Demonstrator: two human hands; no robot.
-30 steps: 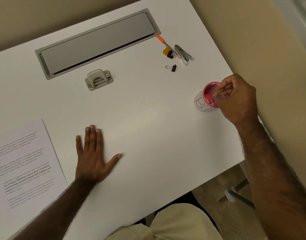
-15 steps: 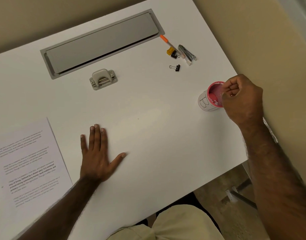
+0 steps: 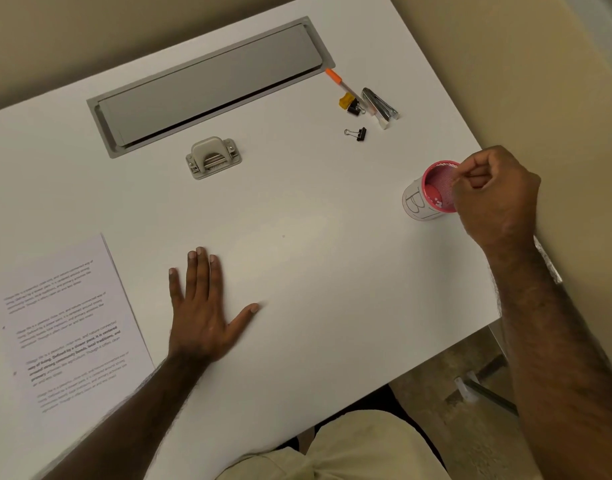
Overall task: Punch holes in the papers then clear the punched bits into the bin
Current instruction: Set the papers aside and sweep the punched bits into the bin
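Note:
A small pink mesh bin [image 3: 436, 183] with a white paper label stands near the table's right edge, with white punched bits inside. My right hand [image 3: 495, 199] hovers at the bin's right rim, fingers curled and thumb pinched to the fingertips over its opening; anything held there is too small to see. My left hand [image 3: 204, 306] lies flat on the white table [image 3: 315, 271], fingers spread, holding nothing. Printed papers [image 3: 62, 323] lie at the left edge. A beige hole punch [image 3: 212, 157] sits farther back, in the middle.
A grey cable-tray lid [image 3: 211, 84] is set into the table at the back. An orange pen [image 3: 335, 77], two binder clips [image 3: 358, 133], a yellow clip [image 3: 346, 100] and a metal stapler [image 3: 380, 103] lie at the back right. The table's edge runs just right of the bin.
My right hand stayed at the bin's rim and its fingers shifted slightly. The camera view drifted a little; my left hand kept resting flat.

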